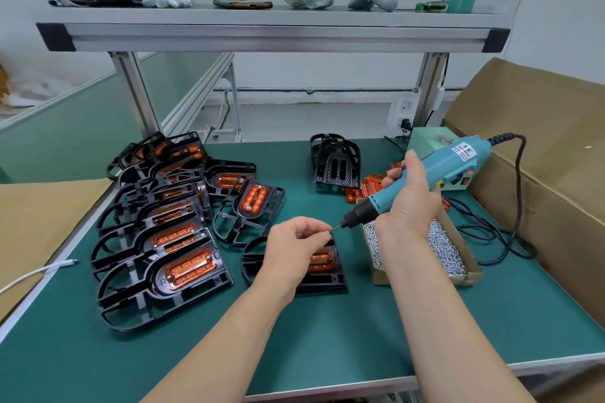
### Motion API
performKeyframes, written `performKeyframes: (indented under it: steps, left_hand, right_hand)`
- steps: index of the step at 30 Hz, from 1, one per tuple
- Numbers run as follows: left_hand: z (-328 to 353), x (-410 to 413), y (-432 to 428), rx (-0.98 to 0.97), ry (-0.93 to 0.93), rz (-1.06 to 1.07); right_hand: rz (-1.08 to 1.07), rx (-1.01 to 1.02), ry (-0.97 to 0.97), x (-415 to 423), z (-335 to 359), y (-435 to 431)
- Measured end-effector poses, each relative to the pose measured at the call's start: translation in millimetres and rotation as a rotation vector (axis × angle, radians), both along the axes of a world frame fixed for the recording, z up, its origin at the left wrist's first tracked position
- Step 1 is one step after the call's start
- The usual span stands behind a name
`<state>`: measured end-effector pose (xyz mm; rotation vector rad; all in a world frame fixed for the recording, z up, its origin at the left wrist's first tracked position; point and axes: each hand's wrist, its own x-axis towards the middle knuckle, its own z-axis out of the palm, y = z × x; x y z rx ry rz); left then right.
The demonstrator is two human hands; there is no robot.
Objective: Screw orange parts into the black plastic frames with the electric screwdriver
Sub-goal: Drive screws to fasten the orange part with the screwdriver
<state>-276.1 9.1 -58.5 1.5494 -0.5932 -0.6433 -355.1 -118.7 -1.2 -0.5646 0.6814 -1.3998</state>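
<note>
My right hand [411, 203] grips the teal electric screwdriver [438, 173], tilted with its bit pointing down-left. My left hand [294, 245] pinches a small screw [327, 233] right at the bit's tip. Under my left hand lies a black plastic frame [322, 283] with an orange part [322, 260] seated in it, partly hidden by my fingers. A cardboard box of silver screws [438, 249] sits just right of that frame, under my right wrist.
Several black frames with orange parts [170, 232] lie stacked at the left. Bare frames [335, 160] stand at the back, loose orange parts [371, 188] beside them. The screwdriver's power unit [429, 141] and cable [504, 239] are at the right, next to a large cardboard box [540, 147]. A shelf [271, 33] hangs overhead.
</note>
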Motion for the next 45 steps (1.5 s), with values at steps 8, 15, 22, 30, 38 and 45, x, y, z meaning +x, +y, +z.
performKeyframes:
  steps: [8, 15, 22, 30, 38, 45]
  left_hand:
    - [-2.8, 1.3, 4.5, 0.077, -0.162, 0.027]
    - [-0.5, -2.0, 6.9, 0.101, -0.281, 0.058]
    - [-4.6, -11.7, 11.4, 0.072, -0.625, 0.124]
    - [-12.0, -10.7, 9.1, -0.095, -0.887, 0.203]
    - [-16.9, -5.3, 12.5, -0.032, -0.689, 0.103]
    - [-28.8, 6.2, 24.1, 0.121, -0.690, 0.049]
  right_hand:
    - [-0.006, -0.018, 0.039, 4.5, -2.5, 4.2]
    - [-0.005, 0.029, 0.051, 5.0, -2.5, 4.4]
    - [-0.012, 0.094, 0.033, 7.6, -8.8, 4.1]
    - [-0.004, 0.200, 0.040, 5.6, -13.1, -0.6]
    - [-0.009, 0.075, 0.098, 8.2, -14.0, 0.4]
    - [-0.040, -0.100, 0.155, 10.2, -11.2, 0.4]
